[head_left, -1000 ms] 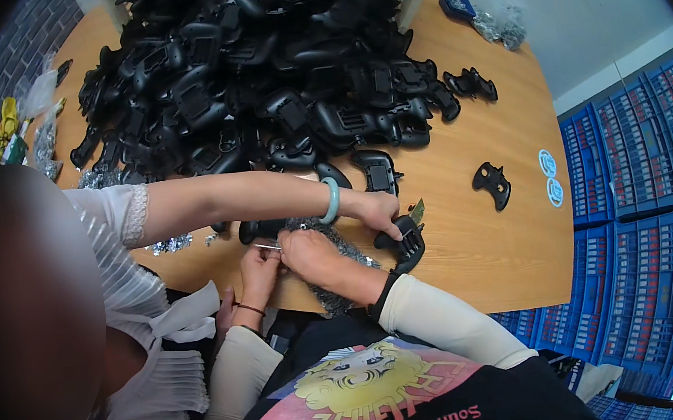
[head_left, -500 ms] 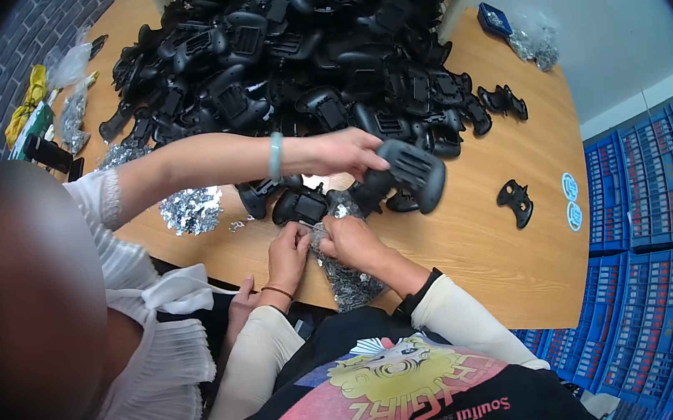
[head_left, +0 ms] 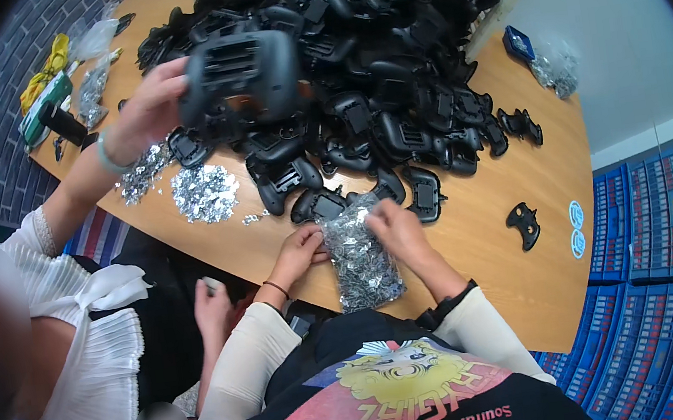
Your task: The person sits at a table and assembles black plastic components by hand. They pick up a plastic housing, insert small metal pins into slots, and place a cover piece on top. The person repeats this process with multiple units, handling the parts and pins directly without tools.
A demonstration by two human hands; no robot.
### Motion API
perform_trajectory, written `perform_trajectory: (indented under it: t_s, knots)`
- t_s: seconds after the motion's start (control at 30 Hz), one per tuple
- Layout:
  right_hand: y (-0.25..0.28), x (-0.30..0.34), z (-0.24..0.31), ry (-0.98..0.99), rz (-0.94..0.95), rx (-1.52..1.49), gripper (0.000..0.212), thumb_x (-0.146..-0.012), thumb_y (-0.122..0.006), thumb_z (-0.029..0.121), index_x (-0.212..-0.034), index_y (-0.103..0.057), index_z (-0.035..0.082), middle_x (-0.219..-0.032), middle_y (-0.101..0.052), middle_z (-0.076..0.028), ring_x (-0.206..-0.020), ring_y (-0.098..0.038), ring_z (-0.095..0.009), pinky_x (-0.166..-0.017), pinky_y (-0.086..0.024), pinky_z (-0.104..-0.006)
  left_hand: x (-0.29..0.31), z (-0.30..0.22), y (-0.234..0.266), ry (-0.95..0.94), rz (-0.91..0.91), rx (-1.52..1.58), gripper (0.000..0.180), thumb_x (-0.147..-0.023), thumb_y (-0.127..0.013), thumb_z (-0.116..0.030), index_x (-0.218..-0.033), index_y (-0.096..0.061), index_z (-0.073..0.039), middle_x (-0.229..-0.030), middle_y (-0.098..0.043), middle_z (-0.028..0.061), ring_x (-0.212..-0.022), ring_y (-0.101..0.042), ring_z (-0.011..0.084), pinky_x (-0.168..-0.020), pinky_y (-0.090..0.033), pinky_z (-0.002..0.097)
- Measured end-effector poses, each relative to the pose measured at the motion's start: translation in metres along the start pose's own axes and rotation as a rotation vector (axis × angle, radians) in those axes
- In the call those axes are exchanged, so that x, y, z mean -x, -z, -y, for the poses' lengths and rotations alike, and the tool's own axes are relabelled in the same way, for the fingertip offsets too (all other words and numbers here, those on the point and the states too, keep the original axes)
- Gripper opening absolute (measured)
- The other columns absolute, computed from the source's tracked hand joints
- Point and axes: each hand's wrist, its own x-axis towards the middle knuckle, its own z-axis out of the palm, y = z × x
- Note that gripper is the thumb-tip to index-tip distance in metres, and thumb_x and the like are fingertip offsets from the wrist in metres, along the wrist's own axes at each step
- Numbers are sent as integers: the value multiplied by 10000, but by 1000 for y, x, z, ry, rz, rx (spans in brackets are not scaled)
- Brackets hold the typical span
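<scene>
A clear plastic bag [head_left: 365, 269] packed with small silvery metal pieces lies near the table's front edge. My left hand [head_left: 298, 252] pinches the left side of its upper part, fingers closed. On the other side my right hand [head_left: 400, 231], slightly blurred, has its fingers curled at the bag's upper right edge. Just beyond the bag's top sit black game controller shells [head_left: 319, 204]. At the left, a co-worker's hand [head_left: 159, 97] holds up another controller shell [head_left: 244, 74] over the table.
A large heap of black controller shells [head_left: 394, 60] covers the back of the table. Loose silvery pieces [head_left: 206, 194] lie in piles at the left. One controller part [head_left: 524, 225] lies alone at the right. Blue crates [head_left: 647, 205] stand beside the table; a small blue tray [head_left: 517, 43] is at the back right.
My hands have moved apart, with the bag now spread between them. The co-worker's arm has swung left, carrying the controller shell away from the area beyond my hands.
</scene>
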Motion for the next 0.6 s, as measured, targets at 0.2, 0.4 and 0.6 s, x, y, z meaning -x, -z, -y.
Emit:
perform_trajectory:
  t_s: [0.2, 0.4, 0.6]
  knots:
    - [-11, 8, -72, -289, 238, -143, 453, -774, -696, 365, -1003, -588, -11, -849, -630, -84, -752, -579, -155, -691, -463, -299, -7, 2, -1, 52, -119, -44, 196, -926, -472, -144, -1075, -548, -41, -995, -593, 31, -888, -589, 137, -776, -534, 303]
    - [-1, 16, -38, -239, 432, -443, 551, -715, -761, 318, -1090, -566, -35, -897, -632, -65, -766, -579, -117, -711, -462, -260, 1, -1, -4, 62, -84, 33, 233, -937, -426, -161, -1099, -559, -61, -1052, -603, 43, -899, -589, 130, -802, -501, 298]
    - [-11, 27, -35, -112, 322, -310, 560, -667, -763, 318, -1058, -566, -32, -862, -646, -136, -778, -620, -181, -688, -482, -308, 13, -3, 1, 83, -5, 308, 284, -954, -419, -200, -1140, -544, -26, -1098, -599, 76, -981, -594, 175, -857, -492, 324]
